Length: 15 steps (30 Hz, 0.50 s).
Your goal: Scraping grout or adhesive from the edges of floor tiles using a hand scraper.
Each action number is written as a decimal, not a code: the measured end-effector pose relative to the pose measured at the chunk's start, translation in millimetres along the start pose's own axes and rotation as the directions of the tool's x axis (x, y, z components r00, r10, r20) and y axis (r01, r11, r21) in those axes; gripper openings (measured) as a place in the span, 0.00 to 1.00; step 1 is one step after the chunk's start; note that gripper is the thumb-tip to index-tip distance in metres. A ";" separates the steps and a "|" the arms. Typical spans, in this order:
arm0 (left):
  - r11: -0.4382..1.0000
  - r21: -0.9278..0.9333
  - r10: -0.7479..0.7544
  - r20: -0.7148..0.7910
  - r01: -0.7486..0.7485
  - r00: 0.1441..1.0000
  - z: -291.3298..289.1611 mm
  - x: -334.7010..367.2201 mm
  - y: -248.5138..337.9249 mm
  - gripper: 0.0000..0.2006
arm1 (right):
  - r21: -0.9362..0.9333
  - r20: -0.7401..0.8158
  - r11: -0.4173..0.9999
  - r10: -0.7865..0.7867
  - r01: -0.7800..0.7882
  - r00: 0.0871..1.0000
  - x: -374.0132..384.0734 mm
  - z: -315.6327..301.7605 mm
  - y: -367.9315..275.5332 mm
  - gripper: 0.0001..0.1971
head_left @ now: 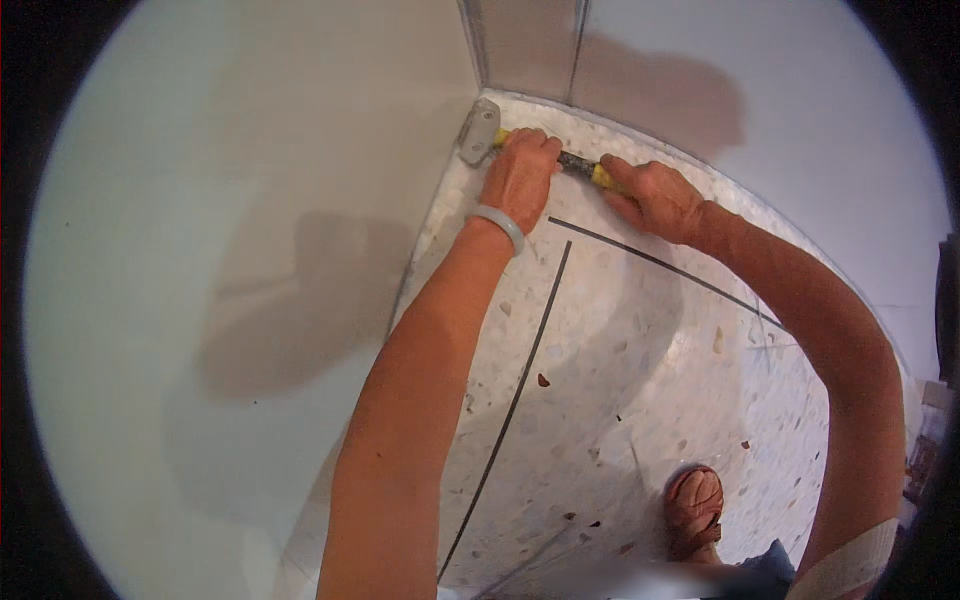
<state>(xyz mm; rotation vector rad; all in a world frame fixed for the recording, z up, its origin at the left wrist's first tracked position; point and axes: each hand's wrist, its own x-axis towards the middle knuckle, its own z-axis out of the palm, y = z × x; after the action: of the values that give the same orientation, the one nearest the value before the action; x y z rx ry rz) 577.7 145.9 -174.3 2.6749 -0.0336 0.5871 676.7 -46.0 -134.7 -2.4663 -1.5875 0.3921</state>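
My left hand (pixel 520 180) is wrapped round the neck of a scraper (pixel 481 130), close behind its wide grey head. Black and yellow bands mark the handle, and its rear part sits in the closed grip of my right hand (pixel 660 202). The scraper's head is in the far corner of the speckled stone floor (pixel 640 345), by the foot of the left wall. Its working edge cannot be made out. A pale bangle (pixel 502 226) circles my left wrist.
A smooth pale wall (pixel 130 300) rises on the left, and another wall (pixel 780 110) stands at the back right. Two dark strips (pixel 505 415) run along the floor. My sandalled foot (pixel 694 508) is at the lower right. Blurred objects (pixel 925 440) stand at the right edge.
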 end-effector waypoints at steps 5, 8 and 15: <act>1.000 0.025 -0.011 -0.006 0.011 1.000 -0.1 -3.4 3.0 0.08 | -0.019 0.009 1.000 -0.008 0.008 1.000 -2.0 2.5 1.0 0.19; 0.999 0.005 0.036 -0.074 -0.036 0.997 -0.6 -11.2 1.6 0.08 | -0.061 -0.037 0.997 -0.050 0.048 0.998 -4.7 6.7 -2.6 0.19; 1.000 -0.007 0.026 0.012 -0.026 1.000 -13.7 -31.7 16.1 0.06 | 0.001 -0.007 1.000 0.015 -0.015 1.000 -17.5 14.0 -14.4 0.19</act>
<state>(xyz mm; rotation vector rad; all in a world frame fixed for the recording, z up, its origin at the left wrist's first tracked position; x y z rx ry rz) 541.6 134.4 -169.8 2.6752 -0.0741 0.5774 653.0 -55.8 -141.6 -2.4772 -1.5661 0.3856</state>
